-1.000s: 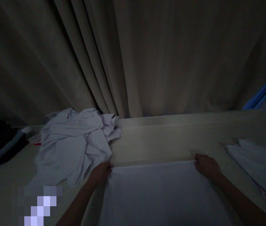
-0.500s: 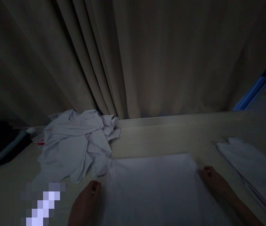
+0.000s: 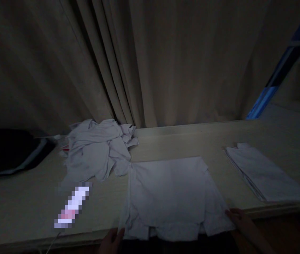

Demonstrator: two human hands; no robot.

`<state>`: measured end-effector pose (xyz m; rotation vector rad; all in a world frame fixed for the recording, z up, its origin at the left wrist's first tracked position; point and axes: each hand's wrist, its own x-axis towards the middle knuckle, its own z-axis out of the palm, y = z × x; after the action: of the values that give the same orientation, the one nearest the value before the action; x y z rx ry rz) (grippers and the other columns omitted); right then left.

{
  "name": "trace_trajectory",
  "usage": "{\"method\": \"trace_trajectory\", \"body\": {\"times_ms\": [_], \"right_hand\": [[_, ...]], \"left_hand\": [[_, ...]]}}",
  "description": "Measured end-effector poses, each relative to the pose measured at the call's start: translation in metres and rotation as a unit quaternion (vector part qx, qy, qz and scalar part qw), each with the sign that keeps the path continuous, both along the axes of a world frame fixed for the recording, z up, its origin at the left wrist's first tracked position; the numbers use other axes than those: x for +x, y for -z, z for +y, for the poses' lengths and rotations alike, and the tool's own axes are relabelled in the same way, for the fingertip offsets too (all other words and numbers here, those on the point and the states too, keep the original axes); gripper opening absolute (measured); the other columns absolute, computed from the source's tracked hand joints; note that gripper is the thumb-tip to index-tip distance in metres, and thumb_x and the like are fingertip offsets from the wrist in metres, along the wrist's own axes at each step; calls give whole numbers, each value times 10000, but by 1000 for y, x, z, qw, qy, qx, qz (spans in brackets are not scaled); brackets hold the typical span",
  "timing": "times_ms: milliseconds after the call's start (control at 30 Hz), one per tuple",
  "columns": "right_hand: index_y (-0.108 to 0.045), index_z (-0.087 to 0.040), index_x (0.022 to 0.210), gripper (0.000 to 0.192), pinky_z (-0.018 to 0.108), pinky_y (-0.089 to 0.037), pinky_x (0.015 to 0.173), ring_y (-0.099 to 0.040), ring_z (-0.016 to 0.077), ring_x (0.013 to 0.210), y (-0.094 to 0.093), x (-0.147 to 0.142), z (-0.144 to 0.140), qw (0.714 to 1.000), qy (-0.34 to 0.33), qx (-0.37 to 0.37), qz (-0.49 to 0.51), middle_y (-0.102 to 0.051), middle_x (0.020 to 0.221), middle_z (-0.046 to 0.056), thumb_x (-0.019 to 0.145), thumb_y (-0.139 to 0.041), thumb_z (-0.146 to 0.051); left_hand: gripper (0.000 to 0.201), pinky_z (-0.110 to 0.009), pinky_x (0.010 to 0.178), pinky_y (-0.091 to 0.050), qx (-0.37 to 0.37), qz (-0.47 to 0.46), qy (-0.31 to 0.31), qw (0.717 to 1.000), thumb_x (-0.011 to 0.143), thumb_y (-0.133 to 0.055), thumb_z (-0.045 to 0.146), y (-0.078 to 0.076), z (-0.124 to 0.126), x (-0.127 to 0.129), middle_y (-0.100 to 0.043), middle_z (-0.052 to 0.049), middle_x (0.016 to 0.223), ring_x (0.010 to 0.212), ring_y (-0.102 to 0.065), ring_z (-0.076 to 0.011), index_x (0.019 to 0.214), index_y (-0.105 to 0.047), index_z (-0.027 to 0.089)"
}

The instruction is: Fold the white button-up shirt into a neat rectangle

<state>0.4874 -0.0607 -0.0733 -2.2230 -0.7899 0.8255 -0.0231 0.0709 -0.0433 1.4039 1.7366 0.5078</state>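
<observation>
White garment [image 3: 171, 194] lies flat, partly folded; near edge overhanging table.

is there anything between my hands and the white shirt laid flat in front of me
Nothing visible. The left hand is at the near left corner of the flat white shirt and the right hand at its near right corner. The crumpled pile and folded stack lie off to the sides.

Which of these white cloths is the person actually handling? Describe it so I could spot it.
On the pale table before the curtain, find the spread white garment at the near edge, between the left hand and right hand. Unlike the crumpled heap and folded stack, it lies flat.
</observation>
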Motion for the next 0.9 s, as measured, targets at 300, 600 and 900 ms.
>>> {"method": "trace_trajectory", "body": {"times_ms": [300,600,900], "right_hand": [[-642,-159,810,559,399,-484,866,-637,312,930,-12,-4,-7,999,-22,9,31,-707,895,140,590,-450,-636],[-587,-112,984,633,391,-473,885,-637,290,958,10,-18,-10,997,-68,24,38,-673,1031,181,646,-447,-629],[-504,-86,1103,551,458,-413,978,-540,310,1097,0,-29,8,959,-53,127,-247,-574,1134,210,782,-374,-514]], "left_hand": [[492,-380,671,-540,-127,-261,-183,939,651,-614,553,-14,-11,11,-658,-62,902,749,-677,-225,994,-488,224],[639,-262,443,-419,-86,-158,-122,976,557,-569,719,17,-24,14,-595,5,649,499,-563,-143,882,-516,172],[434,-426,887,-491,261,79,-15,962,808,-405,492,-27,-7,23,-646,-136,1040,999,-610,-263,1017,-572,151]]}}
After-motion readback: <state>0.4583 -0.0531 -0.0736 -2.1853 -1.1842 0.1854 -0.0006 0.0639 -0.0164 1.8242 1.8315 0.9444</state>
